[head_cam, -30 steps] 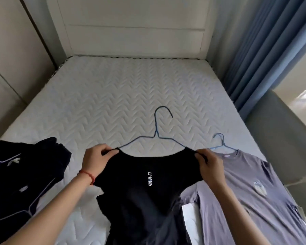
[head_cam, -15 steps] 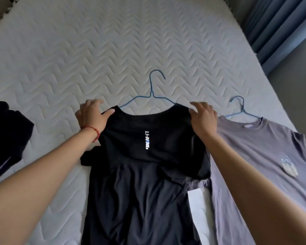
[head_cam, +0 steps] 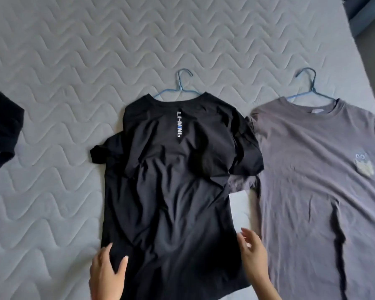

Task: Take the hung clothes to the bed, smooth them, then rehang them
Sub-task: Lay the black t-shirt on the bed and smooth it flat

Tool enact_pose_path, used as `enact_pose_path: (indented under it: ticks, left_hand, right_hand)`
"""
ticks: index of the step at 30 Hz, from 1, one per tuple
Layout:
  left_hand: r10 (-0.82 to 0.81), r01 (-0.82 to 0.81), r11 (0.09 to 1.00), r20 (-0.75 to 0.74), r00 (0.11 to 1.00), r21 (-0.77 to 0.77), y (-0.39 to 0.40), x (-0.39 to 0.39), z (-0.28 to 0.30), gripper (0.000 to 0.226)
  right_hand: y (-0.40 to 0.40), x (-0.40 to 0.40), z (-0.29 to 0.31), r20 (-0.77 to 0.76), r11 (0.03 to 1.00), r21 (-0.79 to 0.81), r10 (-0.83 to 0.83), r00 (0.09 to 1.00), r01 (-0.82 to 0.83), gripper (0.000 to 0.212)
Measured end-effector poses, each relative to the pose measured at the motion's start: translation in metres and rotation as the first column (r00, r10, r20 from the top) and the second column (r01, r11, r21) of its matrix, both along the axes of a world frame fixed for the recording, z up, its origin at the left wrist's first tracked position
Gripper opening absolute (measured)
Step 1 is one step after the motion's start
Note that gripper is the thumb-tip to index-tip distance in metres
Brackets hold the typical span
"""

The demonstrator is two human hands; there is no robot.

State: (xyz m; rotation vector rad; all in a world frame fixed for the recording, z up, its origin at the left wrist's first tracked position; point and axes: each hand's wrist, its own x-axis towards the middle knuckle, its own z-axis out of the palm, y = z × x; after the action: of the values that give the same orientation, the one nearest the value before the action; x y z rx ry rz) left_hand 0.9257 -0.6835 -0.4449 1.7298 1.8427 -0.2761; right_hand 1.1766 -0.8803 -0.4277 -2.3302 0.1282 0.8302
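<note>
A black T-shirt (head_cam: pixel 171 180) with a white vertical logo lies flat on the bed, wrinkled, on a blue wire hanger (head_cam: pixel 179 89) whose hook sticks out above the collar. My left hand (head_cam: pixel 106 276) rests on the shirt's lower left edge, fingers spread, thumb on the cloth. At the shirt's lower right edge my right hand (head_cam: pixel 253 254) is open, fingers apart. Beside it on the right lies a grey T-shirt (head_cam: pixel 312 180) on its own blue hanger (head_cam: pixel 310 87).
The quilted white mattress (head_cam: pixel 74 61) fills the view. A dark garment (head_cam: pixel 2 131) lies at the left edge. A white tag or paper (head_cam: pixel 238 204) shows between the two shirts. The bed's right edge and a blue curtain (head_cam: pixel 364 11) are at top right.
Both hands let go of the black shirt's shoulders and moved down to its lower edges. The shirt now lies flat on the mattress. The view tilted down and closer.
</note>
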Motion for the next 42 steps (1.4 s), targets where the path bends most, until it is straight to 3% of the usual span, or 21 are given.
enact_pose_path:
  ticks: [5, 9, 11, 13, 17, 21, 25, 32, 36, 39, 42]
  left_hand:
    - [0.170, -0.170, 0.985, -0.051, 0.984, -0.008, -0.021, -0.037, -0.006, 0.063]
    - [0.211, -0.213, 0.976, -0.047, 0.976, -0.041, -0.011, -0.050, -0.015, 0.041]
    - [0.259, -0.259, 0.961, -0.009, 0.966, -0.094, -0.003, -0.052, -0.014, 0.036]
    - [0.244, -0.238, 0.955, 0.015, 0.970, -0.175, 0.005, -0.056, -0.013, 0.029]
    - [0.138, -0.098, 0.925, 0.083, 0.987, -0.367, 0.007, -0.072, -0.014, 0.015]
    - [0.160, -0.104, 0.924, 0.126, 0.979, -0.368, -0.004, -0.074, 0.001, 0.016]
    - [0.192, -0.131, 0.939, 0.168, 0.967, -0.318, -0.011, -0.078, 0.008, 0.025]
    - [0.153, -0.089, 0.843, 0.077, 0.985, -0.530, -0.026, -0.096, 0.006, 0.017]
    - [0.231, -0.160, 0.816, 0.060, 0.971, -0.556, -0.024, -0.107, 0.014, 0.019]
    - [0.052, -0.065, 0.797, -0.039, 0.998, -0.600, -0.019, -0.121, 0.015, 0.034]
    - [-0.132, 0.044, 0.848, -0.129, 0.983, -0.528, -0.015, -0.114, 0.017, 0.029]
  right_hand:
    - [-0.007, -0.014, -0.012, -0.097, 1.000, -0.027, -0.003, 0.995, 0.001, 0.025]
    - [-0.007, -0.013, -0.013, -0.125, 0.986, -0.094, 0.129, 0.984, -0.141, 0.012]
    - [-0.012, -0.018, -0.015, -0.090, 0.974, -0.115, 0.185, 0.979, -0.195, 0.027]
    - [-0.022, -0.028, -0.014, -0.095, 0.977, -0.112, 0.174, 0.980, -0.184, 0.032]
    - [-0.061, -0.062, -0.011, -0.122, 0.996, -0.089, 0.018, 0.992, -0.029, 0.021]
    - [-0.104, -0.095, 0.006, -0.147, 0.970, -0.238, -0.078, 0.986, 0.041, 0.021]
    - [-0.127, -0.104, 0.009, -0.218, 0.948, -0.319, -0.083, 0.972, 0.009, 0.026]
    - [-0.113, -0.091, 0.006, -0.257, 0.977, -0.211, -0.076, 0.963, 0.021, 0.036]
    - [-0.122, -0.083, 0.012, -0.238, 0.939, -0.337, -0.014, 0.971, -0.069, 0.017]
    - [-0.131, -0.075, 0.017, -0.331, 0.864, -0.473, 0.011, 0.944, -0.176, 0.011]
    - [-0.131, -0.069, 0.015, -0.477, 0.755, -0.542, 0.085, 0.875, -0.369, 0.015]
